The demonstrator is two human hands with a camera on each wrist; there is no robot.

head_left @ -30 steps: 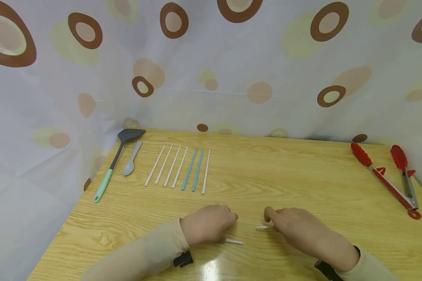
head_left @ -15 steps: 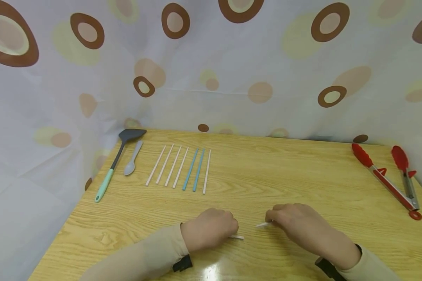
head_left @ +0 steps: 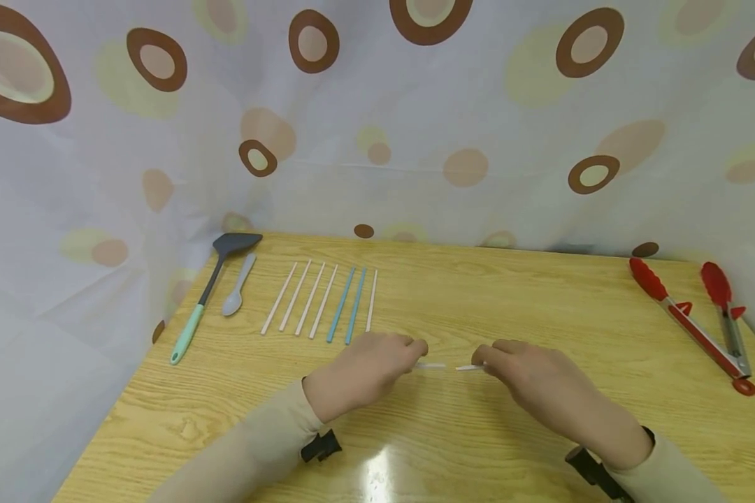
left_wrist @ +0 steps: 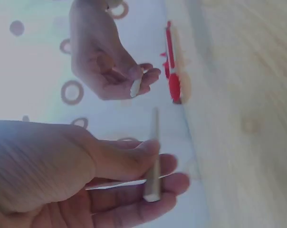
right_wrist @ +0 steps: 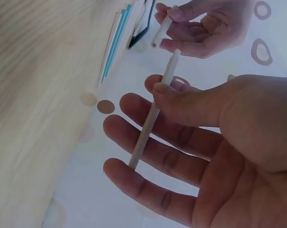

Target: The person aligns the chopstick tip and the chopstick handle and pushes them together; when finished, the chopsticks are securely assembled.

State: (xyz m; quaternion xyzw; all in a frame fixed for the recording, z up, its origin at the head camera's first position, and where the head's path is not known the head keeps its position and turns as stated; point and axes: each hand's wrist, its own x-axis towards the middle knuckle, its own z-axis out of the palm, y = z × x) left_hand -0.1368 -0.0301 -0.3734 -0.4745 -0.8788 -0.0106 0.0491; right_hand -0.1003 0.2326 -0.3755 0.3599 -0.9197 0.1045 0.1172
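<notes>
My left hand (head_left: 368, 370) pinches a short white stick (head_left: 431, 365) between thumb and fingers, just above the wooden table. Opposite it, my right hand (head_left: 544, 384) pinches a second short white stick (head_left: 469, 367). In the head view the two stick ends point at each other with a small gap between them. The left wrist view shows the thumb pressed on the left stick (left_wrist: 153, 178), its blunt end toward the camera. Across the spread fingers of my right hand lies the other stick (right_wrist: 147, 128), held under the thumb.
Beyond my left hand, white sticks (head_left: 306, 299) and blue sticks (head_left: 356, 307) lie in a row. Left of them are a grey spoon (head_left: 236, 292) and a spatula (head_left: 205, 288) with a mint handle. Red tongs (head_left: 698, 328) lie spread at the right. A patterned curtain (head_left: 415, 140) hangs behind the table.
Both hands have lifted and moved away from me toward the table's back, each with its stick. The left hand now covers the near end of the rightmost white stick in the row.
</notes>
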